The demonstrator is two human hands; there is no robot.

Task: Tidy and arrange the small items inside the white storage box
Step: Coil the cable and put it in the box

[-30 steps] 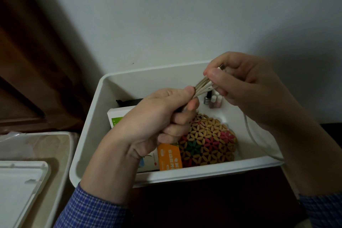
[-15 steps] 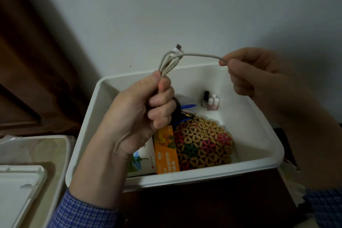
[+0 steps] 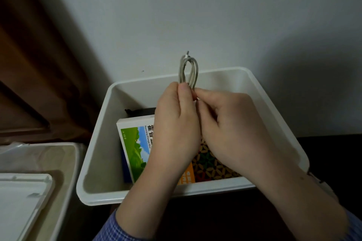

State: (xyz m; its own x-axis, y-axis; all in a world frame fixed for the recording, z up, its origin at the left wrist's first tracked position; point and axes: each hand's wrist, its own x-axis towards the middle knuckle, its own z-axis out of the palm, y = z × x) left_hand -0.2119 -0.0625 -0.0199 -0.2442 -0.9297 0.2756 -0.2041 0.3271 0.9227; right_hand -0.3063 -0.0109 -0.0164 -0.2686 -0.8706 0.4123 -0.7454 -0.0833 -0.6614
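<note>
Your left hand (image 3: 174, 123) pinched the looped cable (image 3: 188, 70) shut over the white storage box (image 3: 94, 143); right hand (image 3: 231, 129) fingers closed on its tail. A loosened pinch risked the loops springing apart.

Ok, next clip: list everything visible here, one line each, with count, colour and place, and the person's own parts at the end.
storage box: one, white, centre, against the wall.
cable: one, grey-white, folded in loops, held above the box, plug tip pointing up.
carton: one, white with a green landscape print, inside the box at left.
orange pack: one, orange, inside the box, mostly hidden by the left hand.
woven mat: one, tan with red and green, inside the box at right.
black item: one, behind the carton; type unclear.
second bin: one, pale, far left.
lid: one, white, lying in that bin.
left hand: grip on the cable.
right hand: pinching the cable beside it.
sleeves: two, blue check.
</note>
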